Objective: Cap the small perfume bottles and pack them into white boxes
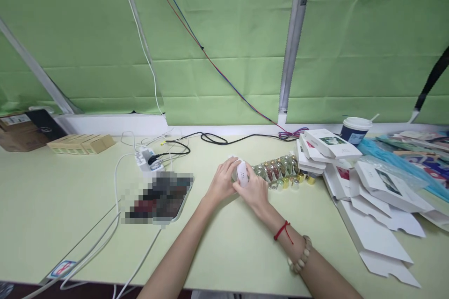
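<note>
Both hands meet near the middle of the pale green table (52,205). My left hand (221,181) and my right hand (255,192) together hold a small white box (242,171) upright between the fingers. Just right of the box lies a row of small glass bottles (277,169) with gold caps, and a few loose gold caps (296,180) sit beside them. My right wrist wears a red string and a wooden bead bracelet.
Flat and folded white cartons (372,196) pile up at the right, with a lidded paper cup (354,130) behind them. A blurred tablet (157,198), a power strip (147,159) with cables, and tan boxes (82,144) lie at the left.
</note>
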Motion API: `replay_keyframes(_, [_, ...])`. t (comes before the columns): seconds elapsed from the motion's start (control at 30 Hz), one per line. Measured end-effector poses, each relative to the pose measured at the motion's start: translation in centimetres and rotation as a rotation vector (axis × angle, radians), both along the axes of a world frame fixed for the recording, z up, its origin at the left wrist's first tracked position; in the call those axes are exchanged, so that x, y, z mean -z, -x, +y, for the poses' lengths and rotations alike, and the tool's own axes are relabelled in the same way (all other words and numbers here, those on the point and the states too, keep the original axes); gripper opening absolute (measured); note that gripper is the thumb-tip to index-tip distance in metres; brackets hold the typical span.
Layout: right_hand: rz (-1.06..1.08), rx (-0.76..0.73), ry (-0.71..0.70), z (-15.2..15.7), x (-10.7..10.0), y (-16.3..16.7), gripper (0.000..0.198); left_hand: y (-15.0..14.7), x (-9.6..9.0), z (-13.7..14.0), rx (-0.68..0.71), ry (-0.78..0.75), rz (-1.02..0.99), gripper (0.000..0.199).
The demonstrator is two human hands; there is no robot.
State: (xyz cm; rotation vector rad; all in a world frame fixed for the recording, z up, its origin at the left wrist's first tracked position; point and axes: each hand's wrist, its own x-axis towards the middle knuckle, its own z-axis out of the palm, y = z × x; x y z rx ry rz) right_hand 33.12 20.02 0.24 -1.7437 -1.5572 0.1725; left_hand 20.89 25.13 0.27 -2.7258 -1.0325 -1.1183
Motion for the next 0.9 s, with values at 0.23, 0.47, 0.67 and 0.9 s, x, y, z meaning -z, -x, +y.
replay_keyframes(0.23, [0.04,-0.017,-0.063,0.2,0.1,-0.7,0.056,0.2,0.2,0.1,0.007,0.005,-0.015,0.065])
replay_keyframes(0.47, [0.091,-0.102,-0.139,0.5,0.4,-1.4,0.051,0.2,0.5,0.0,0.023,0.028,-0.016,0.072])
replay_keyframes(0.67, [0.093,-0.099,-0.145,0.2,0.6,-1.1,0.051,-0.3,1.0,-0.2,0.021,0.003,-0.055,0.068])
replay_keyframes(0.9, [0.022,-0.109,-0.142,-0.1,0.6,-1.0,0.047,-0.2,0.5,-0.4,-0.047,0.015,0.013,0.066])
